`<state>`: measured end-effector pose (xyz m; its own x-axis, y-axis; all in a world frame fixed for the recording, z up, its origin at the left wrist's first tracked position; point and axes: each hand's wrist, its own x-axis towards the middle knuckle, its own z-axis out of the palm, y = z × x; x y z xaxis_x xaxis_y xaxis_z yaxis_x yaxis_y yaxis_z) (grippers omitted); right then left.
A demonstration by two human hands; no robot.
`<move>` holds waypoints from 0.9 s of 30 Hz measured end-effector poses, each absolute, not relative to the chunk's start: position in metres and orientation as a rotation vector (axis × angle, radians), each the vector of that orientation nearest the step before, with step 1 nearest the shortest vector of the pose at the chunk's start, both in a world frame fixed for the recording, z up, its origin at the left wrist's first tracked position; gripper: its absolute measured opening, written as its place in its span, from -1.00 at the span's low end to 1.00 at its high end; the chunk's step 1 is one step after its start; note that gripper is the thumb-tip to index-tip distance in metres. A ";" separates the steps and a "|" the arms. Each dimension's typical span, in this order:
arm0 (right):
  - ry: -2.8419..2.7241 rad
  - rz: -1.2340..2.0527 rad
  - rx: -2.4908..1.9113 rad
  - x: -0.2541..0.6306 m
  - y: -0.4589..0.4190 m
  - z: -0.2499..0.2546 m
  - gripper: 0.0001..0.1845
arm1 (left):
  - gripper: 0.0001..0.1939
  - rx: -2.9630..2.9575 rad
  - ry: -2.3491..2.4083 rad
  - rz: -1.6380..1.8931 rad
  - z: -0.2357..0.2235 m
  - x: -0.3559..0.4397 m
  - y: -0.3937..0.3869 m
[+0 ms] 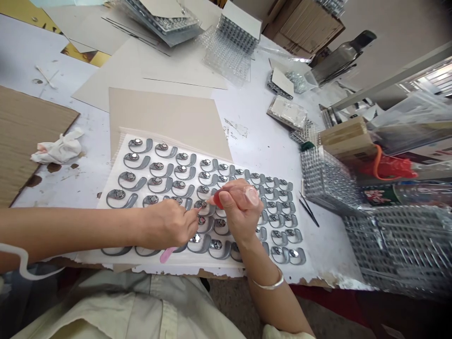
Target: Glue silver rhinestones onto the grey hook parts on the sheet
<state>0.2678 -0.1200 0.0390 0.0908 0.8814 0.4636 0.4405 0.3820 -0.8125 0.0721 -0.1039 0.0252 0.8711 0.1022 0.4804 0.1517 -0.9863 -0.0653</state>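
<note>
- Well, the left hand [165, 225] reaches in from the left, curled around a pink-handled tool [167, 254], with its index finger [189, 217] stretched out towards the sheet.
- The right hand [240, 209] comes up from the near side, its fingers [243, 194] pressed together and pinching a red-handled tool [218, 201]; a silver bangle [268, 284] sits on that wrist.
- The two hands nearly meet over a grey curved hook [202, 207] with a round silver disc, near the middle of the rows; the exact contact is too small to tell.
- Many matching hooks lie in curved rows on a white backing sheet [113, 188], which rests on a beige card [165, 122] at the table's near edge.
- To the left lie corrugated cardboard [24, 141] and a crumpled white cloth [58, 148].
- To the right, black tweezers [309, 209] lie beside a clear plastic tray of metal parts [328, 181].
- Further clear trays [226, 49] stand on the far side of the white table [254, 141], and a cardboard box [348, 141] sits at the right.
</note>
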 end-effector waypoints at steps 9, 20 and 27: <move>-1.626 0.414 -1.186 0.270 -0.120 0.038 -0.84 | -0.86 -2.938 -0.197 -0.752 0.026 0.071 -0.105; -1.525 0.431 -1.191 0.272 -0.122 0.037 -0.79 | -0.80 -2.954 -0.178 -0.750 0.028 0.070 -0.102; -1.583 0.381 -1.200 0.271 -0.120 0.038 -0.74 | -0.79 -2.969 -0.157 -0.733 0.029 0.069 -0.102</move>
<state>0.2712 -0.1204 0.0385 0.0694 0.8366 0.5434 0.4975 0.4432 -0.7457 0.0694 -0.1019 0.0294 0.8804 0.0800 0.4675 0.1181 -0.9916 -0.0526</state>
